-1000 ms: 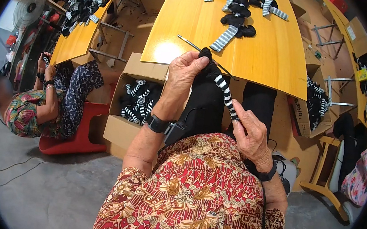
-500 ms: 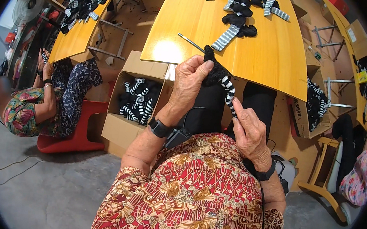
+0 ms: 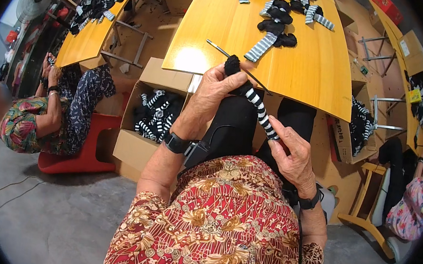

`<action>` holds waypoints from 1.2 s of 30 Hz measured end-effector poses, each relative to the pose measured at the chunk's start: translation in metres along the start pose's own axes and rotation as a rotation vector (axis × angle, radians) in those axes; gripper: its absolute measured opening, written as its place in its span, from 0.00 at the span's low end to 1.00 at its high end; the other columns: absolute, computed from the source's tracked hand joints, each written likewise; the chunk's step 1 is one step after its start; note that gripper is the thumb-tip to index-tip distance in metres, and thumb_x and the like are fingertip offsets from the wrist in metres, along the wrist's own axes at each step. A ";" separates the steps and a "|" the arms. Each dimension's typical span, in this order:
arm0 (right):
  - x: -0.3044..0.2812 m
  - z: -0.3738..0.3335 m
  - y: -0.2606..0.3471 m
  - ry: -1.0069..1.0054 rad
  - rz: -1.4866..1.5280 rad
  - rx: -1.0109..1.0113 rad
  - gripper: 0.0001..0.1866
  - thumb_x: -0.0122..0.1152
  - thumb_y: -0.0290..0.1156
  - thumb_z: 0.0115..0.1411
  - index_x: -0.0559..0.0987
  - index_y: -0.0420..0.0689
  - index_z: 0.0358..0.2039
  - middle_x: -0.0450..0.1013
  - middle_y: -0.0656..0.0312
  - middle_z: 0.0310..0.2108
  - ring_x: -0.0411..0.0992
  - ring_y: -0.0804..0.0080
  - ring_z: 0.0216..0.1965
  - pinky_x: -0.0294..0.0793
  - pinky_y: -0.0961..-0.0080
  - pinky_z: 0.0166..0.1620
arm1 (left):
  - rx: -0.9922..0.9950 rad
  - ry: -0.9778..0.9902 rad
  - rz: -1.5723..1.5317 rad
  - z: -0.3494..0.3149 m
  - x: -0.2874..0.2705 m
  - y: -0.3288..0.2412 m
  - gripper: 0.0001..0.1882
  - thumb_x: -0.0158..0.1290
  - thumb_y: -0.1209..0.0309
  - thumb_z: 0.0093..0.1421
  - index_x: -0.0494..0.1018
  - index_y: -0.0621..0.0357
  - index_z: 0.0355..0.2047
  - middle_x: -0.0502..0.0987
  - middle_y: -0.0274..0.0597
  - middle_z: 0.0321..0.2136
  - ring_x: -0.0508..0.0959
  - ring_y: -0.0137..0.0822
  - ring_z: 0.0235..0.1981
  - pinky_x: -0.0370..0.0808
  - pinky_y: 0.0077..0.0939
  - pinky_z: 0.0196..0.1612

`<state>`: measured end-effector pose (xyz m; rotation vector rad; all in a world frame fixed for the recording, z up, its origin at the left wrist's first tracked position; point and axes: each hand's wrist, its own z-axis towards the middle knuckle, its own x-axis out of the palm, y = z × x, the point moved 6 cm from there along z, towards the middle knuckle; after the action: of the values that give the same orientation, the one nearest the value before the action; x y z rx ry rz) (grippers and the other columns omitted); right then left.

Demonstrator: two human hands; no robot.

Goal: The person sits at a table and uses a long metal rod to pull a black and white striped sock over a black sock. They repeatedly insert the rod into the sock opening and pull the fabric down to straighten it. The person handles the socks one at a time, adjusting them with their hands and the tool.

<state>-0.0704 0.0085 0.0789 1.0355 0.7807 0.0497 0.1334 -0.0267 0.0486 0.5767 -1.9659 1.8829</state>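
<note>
**Knit (image 3: 258,105) stretched between both grips**

Counter (image 3: 307,70): ahead of both grips, near edge just past the left one. Open carton (image 3: 137,148): left of left grip, below counter level, striped pieces (image 3: 156,119) inside. Second carton (image 3: 344,143): well off to the right of right grip, similar contents. Loose pile (image 3: 276,24), black and grey-striped: on counter, beyond left grip.

Left grip (image 3: 219,86): closed, thumb across the knit's black end. Right grip (image 3: 292,154): nearer the body, thumb and index pinching the striped end. Knit runs diagonally between them, black-and-white bands exposed. Rod (image 3: 217,47): thin, pokes out past left grip; behind or through the black end, can't tell.
</note>
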 end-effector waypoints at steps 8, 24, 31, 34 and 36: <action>-0.034 -0.004 -0.014 0.134 -0.136 0.085 0.20 0.63 0.20 0.51 0.76 0.40 0.47 0.71 0.58 0.25 0.70 0.71 0.24 0.69 0.75 0.28 | 0.190 -0.377 0.155 -0.002 -0.082 -0.027 0.11 0.56 0.69 0.61 0.75 0.63 0.40 0.77 0.35 0.32 0.77 0.24 0.32 0.73 0.18 0.37; -0.093 0.117 -0.174 -0.371 -0.590 0.114 0.17 0.55 0.33 0.56 0.78 0.38 0.44 0.75 0.46 0.36 0.75 0.51 0.37 0.74 0.61 0.42 | 0.022 -0.894 0.483 -0.147 -0.338 0.036 0.16 0.55 0.65 0.62 0.73 0.59 0.47 0.76 0.42 0.41 0.75 0.32 0.40 0.71 0.28 0.45; -0.094 0.126 -0.170 -0.452 -0.613 0.203 0.17 0.55 0.33 0.55 0.77 0.39 0.44 0.75 0.46 0.37 0.75 0.50 0.39 0.74 0.60 0.43 | 0.399 -0.641 0.858 -0.067 -0.139 -0.027 0.15 0.52 0.74 0.62 0.72 0.65 0.49 0.78 0.46 0.44 0.77 0.35 0.45 0.73 0.26 0.50; -0.091 0.132 -0.173 -0.456 -0.678 0.213 0.17 0.55 0.33 0.55 0.78 0.40 0.44 0.76 0.47 0.38 0.75 0.52 0.39 0.74 0.62 0.44 | 0.546 -0.341 1.108 -0.018 -0.051 -0.028 0.13 0.57 0.75 0.56 0.76 0.63 0.42 0.79 0.49 0.39 0.79 0.44 0.42 0.74 0.30 0.46; -0.083 0.139 -0.174 -0.454 -0.705 0.198 0.17 0.56 0.33 0.55 0.78 0.41 0.43 0.76 0.48 0.37 0.75 0.52 0.39 0.74 0.61 0.44 | 0.609 -0.144 1.257 0.015 -0.015 -0.015 0.14 0.59 0.73 0.53 0.76 0.59 0.41 0.78 0.48 0.37 0.78 0.48 0.39 0.73 0.36 0.42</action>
<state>-0.1022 -0.2209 0.0260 0.8595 0.6998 -0.8522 0.1545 -0.0420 0.0527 -0.6279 -1.9544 3.2694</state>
